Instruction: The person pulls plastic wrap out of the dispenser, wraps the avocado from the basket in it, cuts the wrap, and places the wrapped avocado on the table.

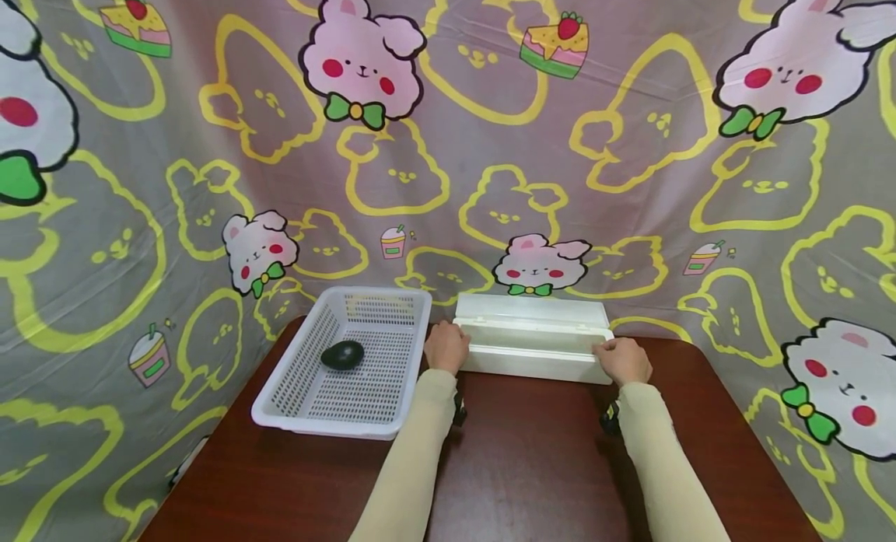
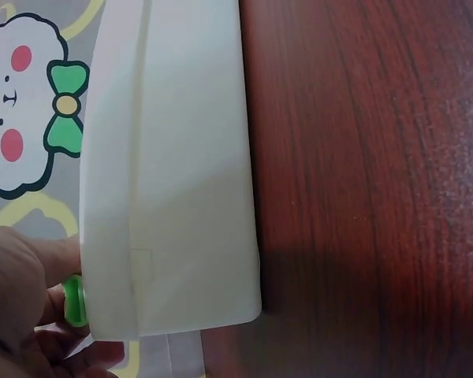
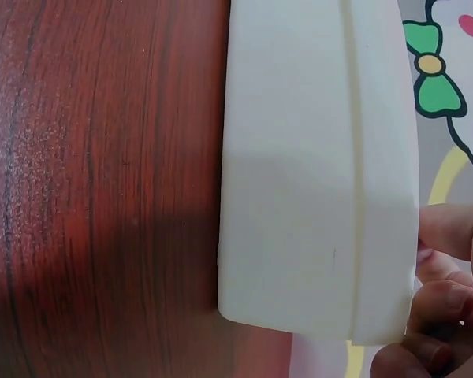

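A long white lidded box lies across the far part of the table, its lid raised along the back and its hollow inside showing. At its left end my left hand grips the top edge with bent fingers. A small green piece shows between those fingers and the box in the left wrist view. My right hand holds the right end, thumb and curled fingers at the rim in the right wrist view. The palms are partly hidden.
A white perforated plastic basket stands on the left of the dark brown table. One dark green avocado-shaped item lies in it. Behind the table hangs a grey cloth printed with cartoon rabbits.
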Demonstrator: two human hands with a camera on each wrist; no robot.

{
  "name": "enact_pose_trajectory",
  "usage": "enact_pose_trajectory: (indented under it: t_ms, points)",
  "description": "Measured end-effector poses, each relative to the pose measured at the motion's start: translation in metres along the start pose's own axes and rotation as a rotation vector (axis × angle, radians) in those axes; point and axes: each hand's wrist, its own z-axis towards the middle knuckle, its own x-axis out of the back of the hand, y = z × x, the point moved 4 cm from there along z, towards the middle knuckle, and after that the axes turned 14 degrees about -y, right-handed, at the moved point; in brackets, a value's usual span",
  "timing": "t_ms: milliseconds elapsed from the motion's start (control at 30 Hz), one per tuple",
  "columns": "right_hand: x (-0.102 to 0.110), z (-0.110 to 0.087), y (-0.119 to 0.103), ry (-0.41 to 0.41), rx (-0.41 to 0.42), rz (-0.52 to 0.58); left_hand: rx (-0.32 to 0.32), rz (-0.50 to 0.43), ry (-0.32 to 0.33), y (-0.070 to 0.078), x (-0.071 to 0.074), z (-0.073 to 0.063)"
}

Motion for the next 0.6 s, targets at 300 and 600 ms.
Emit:
enact_pose_trajectory:
  t_ms: [300,600]
  points:
    - [-0.0006,0.0001,-0.0048,-0.005,-0.023,0.07,-0.024,-0.025,0.062,-0.0032,-0.0026,-0.0004]
    - [-0.0006,-0.0017,-0.0075,-0.006,-0.069,0.092,-0.088,-0.069,0.032,-0.005,-0.0011,-0.0077]
